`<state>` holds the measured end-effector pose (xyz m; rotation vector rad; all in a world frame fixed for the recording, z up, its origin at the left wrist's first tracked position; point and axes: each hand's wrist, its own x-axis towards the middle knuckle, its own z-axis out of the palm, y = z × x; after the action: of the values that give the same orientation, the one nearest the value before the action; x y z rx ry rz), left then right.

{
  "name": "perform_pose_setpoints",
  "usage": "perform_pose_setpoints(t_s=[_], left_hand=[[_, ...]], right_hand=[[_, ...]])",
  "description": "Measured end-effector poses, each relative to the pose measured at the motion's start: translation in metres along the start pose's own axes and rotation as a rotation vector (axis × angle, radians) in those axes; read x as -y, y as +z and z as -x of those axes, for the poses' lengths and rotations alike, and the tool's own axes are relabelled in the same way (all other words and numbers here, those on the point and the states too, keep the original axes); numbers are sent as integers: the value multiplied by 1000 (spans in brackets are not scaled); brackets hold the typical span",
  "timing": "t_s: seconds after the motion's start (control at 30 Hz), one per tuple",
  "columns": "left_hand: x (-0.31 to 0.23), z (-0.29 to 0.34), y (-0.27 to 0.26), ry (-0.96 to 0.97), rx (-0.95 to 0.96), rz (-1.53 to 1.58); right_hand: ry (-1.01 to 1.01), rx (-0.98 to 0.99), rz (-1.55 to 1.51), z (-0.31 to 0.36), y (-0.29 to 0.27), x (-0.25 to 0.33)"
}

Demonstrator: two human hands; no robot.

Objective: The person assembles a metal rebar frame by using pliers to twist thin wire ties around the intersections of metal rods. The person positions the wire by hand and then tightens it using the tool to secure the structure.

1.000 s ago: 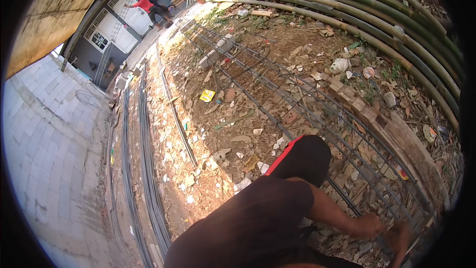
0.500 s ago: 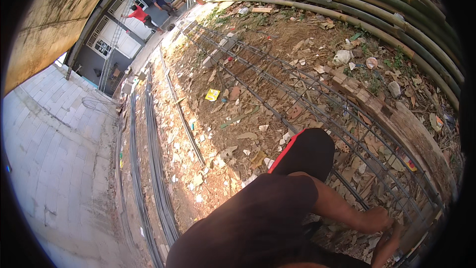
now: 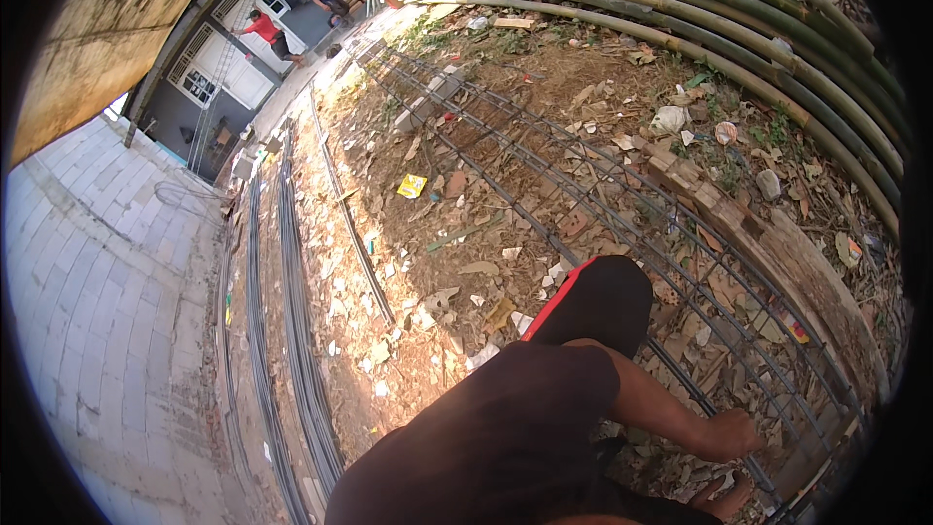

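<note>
I crouch beside a long rebar cage (image 3: pixel 622 224) that lies on littered dirt. My left hand (image 3: pixel 731 434) reaches out to the lower right and curls its fingers around one of the cage's bars. My right hand (image 3: pixel 724 500) shows only partly at the bottom edge, just below the left, close to the same bars; its grip is hidden. My dark shirt (image 3: pixel 496 447) and my knee in black shorts with a red stripe (image 3: pixel 595 297) fill the lower middle.
Bundles of long steel rods (image 3: pixel 292 331) lie along the left beside a paved path (image 3: pixel 107 311). Bamboo poles (image 3: pixel 777 49) and a timber beam (image 3: pixel 748 224) line the right. Two people (image 3: pixel 267 29) stand far off by a building.
The view has swung slightly, showing more of the ground on the right. My left hand has stayed on the cage bars; the right hand has dropped lower.
</note>
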<state>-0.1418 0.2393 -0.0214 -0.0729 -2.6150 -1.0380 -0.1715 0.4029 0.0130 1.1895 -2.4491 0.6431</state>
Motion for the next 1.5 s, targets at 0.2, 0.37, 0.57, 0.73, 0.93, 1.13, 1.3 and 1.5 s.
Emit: perform_pose_setpoints(t_s=[0.2, 0.37, 0.57, 0.73, 0.93, 1.13, 1.3, 1.5], left_hand=[[-5, 0, -3, 17, 44, -65], [-3, 0, -1, 13, 31, -49], [-5, 9, 7, 139, 192, -237], [0, 19, 12, 219, 197, -232], [3, 13, 5, 50, 289, -143], [0, 4, -18, -170, 215, 45], [26, -17, -15, -117, 224, 153], [63, -25, 11, -249, 539, 327]], right_hand=[[63, 14, 107, 12, 23, -1], [358, 318, -248, 25, 42, -57], [1205, 461, -1415, 50, 72, -81], [1290, 194, -1086, 36, 65, -49], [1247, 501, -1234, 14, 43, -50], [1254, 296, -1183, 8, 51, -34], [1357, 245, -1025, 7, 50, -18], [637, 178, -578, 33, 70, -34]])
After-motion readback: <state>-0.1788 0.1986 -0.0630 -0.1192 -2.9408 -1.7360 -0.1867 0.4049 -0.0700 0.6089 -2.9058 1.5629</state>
